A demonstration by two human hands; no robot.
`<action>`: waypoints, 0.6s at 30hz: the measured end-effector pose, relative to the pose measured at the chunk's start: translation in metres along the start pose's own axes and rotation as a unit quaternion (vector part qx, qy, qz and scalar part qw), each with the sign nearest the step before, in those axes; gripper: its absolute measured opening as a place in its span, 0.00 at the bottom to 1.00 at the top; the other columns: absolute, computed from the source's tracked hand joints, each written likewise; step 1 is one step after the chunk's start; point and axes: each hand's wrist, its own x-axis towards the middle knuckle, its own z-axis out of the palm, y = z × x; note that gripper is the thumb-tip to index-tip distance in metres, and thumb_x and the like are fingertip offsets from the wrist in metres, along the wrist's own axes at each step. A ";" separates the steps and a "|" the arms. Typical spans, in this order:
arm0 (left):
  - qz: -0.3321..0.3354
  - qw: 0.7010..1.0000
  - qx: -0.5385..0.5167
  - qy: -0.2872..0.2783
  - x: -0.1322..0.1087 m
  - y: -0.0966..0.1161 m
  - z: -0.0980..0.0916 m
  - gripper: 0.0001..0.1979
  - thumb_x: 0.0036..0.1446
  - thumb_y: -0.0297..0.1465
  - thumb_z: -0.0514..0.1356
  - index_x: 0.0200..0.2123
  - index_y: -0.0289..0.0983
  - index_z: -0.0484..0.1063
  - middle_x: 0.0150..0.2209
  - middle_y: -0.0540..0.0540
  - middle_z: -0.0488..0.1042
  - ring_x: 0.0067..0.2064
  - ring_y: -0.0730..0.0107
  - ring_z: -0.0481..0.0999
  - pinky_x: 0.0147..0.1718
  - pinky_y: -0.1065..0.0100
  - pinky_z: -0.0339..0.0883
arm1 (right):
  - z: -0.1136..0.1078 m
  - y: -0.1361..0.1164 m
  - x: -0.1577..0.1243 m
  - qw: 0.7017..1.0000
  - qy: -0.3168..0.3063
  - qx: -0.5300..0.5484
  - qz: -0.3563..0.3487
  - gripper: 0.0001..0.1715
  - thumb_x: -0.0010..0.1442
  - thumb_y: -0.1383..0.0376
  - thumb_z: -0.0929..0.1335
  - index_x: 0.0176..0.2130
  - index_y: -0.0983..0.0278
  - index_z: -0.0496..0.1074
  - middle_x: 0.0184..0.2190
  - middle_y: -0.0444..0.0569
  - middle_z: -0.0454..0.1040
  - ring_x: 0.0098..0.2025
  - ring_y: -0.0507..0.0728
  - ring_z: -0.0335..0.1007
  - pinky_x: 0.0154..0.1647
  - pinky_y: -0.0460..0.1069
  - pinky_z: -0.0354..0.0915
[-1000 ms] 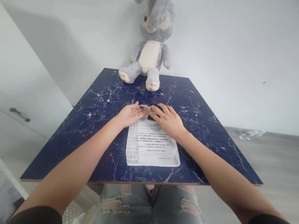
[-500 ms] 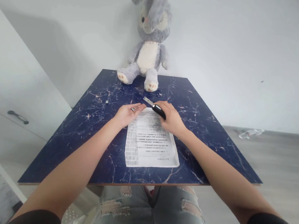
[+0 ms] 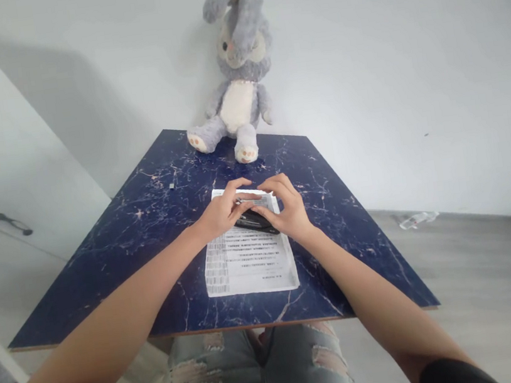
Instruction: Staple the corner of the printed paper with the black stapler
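Note:
A black stapler (image 3: 254,221) lies crosswise between my hands, over the upper part of a printed sheet of paper (image 3: 252,271). My left hand (image 3: 221,214) closes on its left end, thumb along the near side and fingers curled over the far side. A small dark spot shows at those fingers; I cannot tell whether it is a ring or a loose piece. From the right, my right hand (image 3: 290,207) grips the other end with bent fingers and thumb. The fingers hide much of the stapler's top and its metal part.
A blue marbled table (image 3: 150,257) carries the paper. Beyond the hands a grey plush rabbit (image 3: 238,105) sits against the wall. One small silvery piece (image 3: 172,186) lies left of it. A white cabinet (image 3: 17,155) stands at the left, and a clear plastic item (image 3: 418,219) is on the floor.
The stapler, earlier in my right hand with its metal part pointing away, is now turned crosswise and lower. My left hand has gone from open beside it to closed on it.

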 end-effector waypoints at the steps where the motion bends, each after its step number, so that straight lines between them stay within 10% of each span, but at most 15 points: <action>1: -0.002 1.000 -0.007 -0.005 0.000 0.001 0.003 0.30 0.62 0.43 0.69 0.64 0.42 0.67 0.45 0.41 0.81 0.36 0.61 0.82 0.42 0.62 0.72 | 0.000 0.000 -0.001 1.000 -0.007 -0.009 -0.023 0.20 0.71 0.57 0.71 0.58 0.59 0.74 0.52 0.56 0.73 0.54 0.64 0.70 0.59 0.62 0.68; 14: -0.035 0.995 -0.004 -0.097 -0.005 0.006 0.005 0.36 0.57 0.40 0.73 0.66 0.42 0.66 0.28 0.52 0.76 0.23 0.69 0.73 0.32 0.65 0.67 | 0.004 0.000 -0.006 0.995 -0.021 -0.001 -0.093 0.14 0.74 0.66 0.65 0.50 0.55 0.81 0.43 0.50 0.79 0.44 0.60 0.71 0.48 0.59 0.71; 18: 0.026 0.981 0.134 0.141 0.004 -0.003 -0.022 0.20 0.66 0.45 0.64 0.55 0.41 0.75 0.29 0.49 0.78 0.30 0.65 0.78 0.37 0.66 0.68 | -0.007 0.017 -0.001 0.998 0.062 -0.012 -0.008 0.13 0.72 0.67 0.66 0.51 0.58 0.80 0.43 0.52 0.79 0.44 0.61 0.73 0.50 0.59 0.72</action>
